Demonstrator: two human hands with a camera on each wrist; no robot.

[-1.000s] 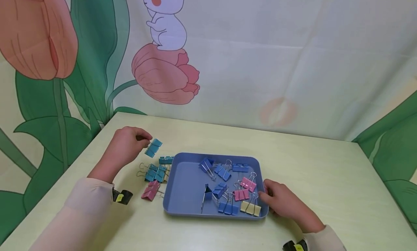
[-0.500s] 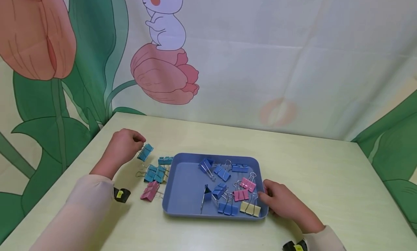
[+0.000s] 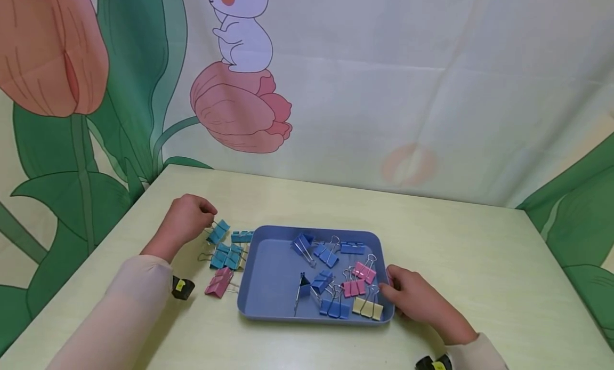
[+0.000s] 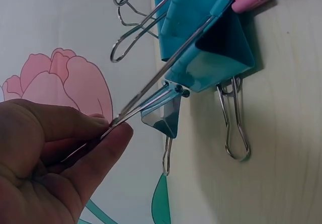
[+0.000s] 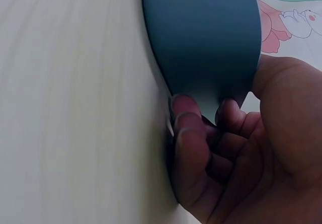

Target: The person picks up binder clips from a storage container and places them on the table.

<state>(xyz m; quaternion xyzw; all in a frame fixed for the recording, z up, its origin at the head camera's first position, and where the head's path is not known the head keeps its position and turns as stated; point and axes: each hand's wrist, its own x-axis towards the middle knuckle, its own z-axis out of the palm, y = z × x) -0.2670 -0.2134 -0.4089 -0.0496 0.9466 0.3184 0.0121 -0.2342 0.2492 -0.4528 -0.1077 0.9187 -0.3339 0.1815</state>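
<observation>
My left hand (image 3: 188, 219) pinches the wire handle of a teal binder clip (image 3: 218, 231) between thumb and fingertips. The clip hangs close over other teal binder clips (image 3: 225, 256) left of the blue tray (image 3: 268, 274). In the left wrist view, the gripped wire handle runs from the fingertips up to the teal metal. My right hand (image 3: 412, 295) holds the tray's right edge, its thumb at the rim and fingers curled at the outer wall, as the right wrist view also shows. Inside the tray lie several blue binder clips (image 3: 336, 308), two pink ones (image 3: 354, 288) and a yellow one (image 3: 368, 308).
A pink binder clip (image 3: 219, 282) lies on the table (image 3: 460, 242) in front of the teal ones. Another teal clip (image 3: 242, 236) sits against the tray's left side, near a partly hidden yellowish clip (image 3: 243, 255). A printed curtain (image 3: 345, 103) hangs behind the table.
My left hand, with the teal binder clip, first moves left and nearer, then slightly right and lower toward the other teal clips. The right hand keeps its hold on the tray.
</observation>
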